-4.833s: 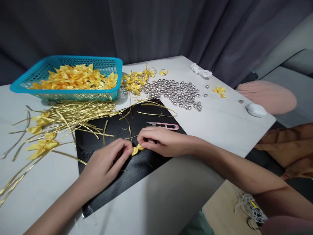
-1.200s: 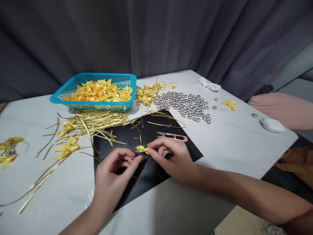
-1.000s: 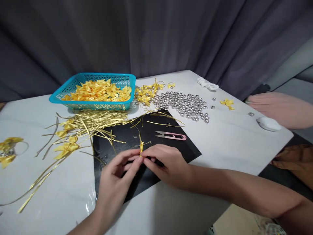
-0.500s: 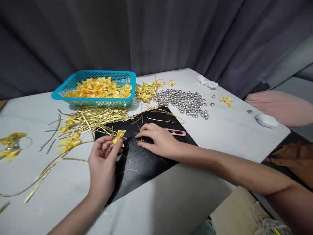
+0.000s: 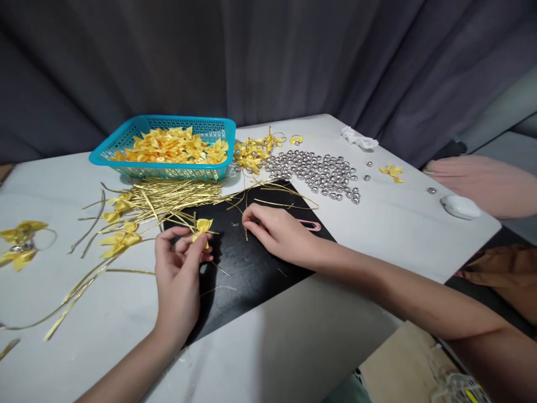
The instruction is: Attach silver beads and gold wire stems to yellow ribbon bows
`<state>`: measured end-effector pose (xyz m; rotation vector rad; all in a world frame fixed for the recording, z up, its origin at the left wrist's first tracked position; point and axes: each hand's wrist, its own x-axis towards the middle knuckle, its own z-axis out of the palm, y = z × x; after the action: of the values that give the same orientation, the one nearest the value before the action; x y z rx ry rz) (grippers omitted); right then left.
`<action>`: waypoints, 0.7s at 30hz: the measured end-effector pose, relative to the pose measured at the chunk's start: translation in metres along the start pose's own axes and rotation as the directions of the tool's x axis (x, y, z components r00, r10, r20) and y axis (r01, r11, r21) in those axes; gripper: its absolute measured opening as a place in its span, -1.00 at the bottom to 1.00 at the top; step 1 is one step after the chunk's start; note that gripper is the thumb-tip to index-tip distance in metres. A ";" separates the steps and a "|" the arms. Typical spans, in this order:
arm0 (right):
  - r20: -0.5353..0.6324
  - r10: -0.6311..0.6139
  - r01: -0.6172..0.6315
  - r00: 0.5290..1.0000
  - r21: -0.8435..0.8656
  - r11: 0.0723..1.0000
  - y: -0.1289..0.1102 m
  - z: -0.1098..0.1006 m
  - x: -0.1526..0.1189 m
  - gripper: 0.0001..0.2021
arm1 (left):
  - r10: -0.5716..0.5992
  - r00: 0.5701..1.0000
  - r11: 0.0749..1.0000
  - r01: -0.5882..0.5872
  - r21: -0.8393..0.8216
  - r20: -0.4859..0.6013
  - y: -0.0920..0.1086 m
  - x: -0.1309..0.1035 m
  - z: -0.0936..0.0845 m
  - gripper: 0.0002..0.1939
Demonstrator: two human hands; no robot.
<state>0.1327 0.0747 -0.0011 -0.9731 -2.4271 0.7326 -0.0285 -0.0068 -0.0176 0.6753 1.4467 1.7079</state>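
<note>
A yellow satin ribbon bow (image 5: 204,226) is pinched between the thumb and fingers of my left hand (image 5: 178,268), over the left part of a black mat (image 5: 235,302). My right hand (image 5: 279,232) is closed in a pinch above the same mat, apart from the bow. A thin gold tie (image 5: 246,234) shows just below its fingertips and seems held there; the exact grip is hidden. Beyond my right hand lies a pink-handled cutter (image 5: 310,225), partly covered by the hand. Gold twist ties (image 5: 176,193) are heaped behind my left hand.
A blue basket (image 5: 163,165) of yellow bows stands at the back left. Silver heart-shaped beads (image 5: 323,170) spread right of finished-looking bows (image 5: 251,152). More bows (image 5: 121,240) lie at left. A small white dish (image 5: 460,207) and crumpled tissue (image 5: 359,137) are at right.
My right hand has drawn slightly right and up, its spread fingers closing into a pinch. My left hand still holds the bow, which has turned a little. The view has shifted slightly.
</note>
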 end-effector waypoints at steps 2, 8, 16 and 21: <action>-0.015 -0.002 0.004 1.000 0.167 0.986 0.001 -0.003 -0.001 -0.91 | 0.001 0.998 0.999 -0.003 0.034 0.062 0.001 -0.002 0.000 -0.60; 0.090 -0.015 -0.001 0.996 0.176 0.984 0.007 -0.012 0.001 -0.83 | -0.016 0.979 0.990 -0.012 0.138 0.204 0.001 -0.005 -0.001 -0.58; 0.127 -0.200 0.204 0.971 -0.019 0.979 0.017 -0.013 -0.001 -0.86 | -0.093 0.970 0.975 0.043 0.220 0.223 0.003 -0.002 0.005 -0.66; -0.023 -0.266 0.262 0.964 -0.112 0.959 0.011 -0.021 -0.005 -0.78 | -0.109 0.974 0.962 0.053 0.267 0.198 0.005 -0.002 0.004 -0.69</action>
<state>0.1534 0.0843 0.0077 -0.6741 -2.5184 0.4888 -0.0251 -0.0064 -0.0116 0.8976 1.5370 1.3502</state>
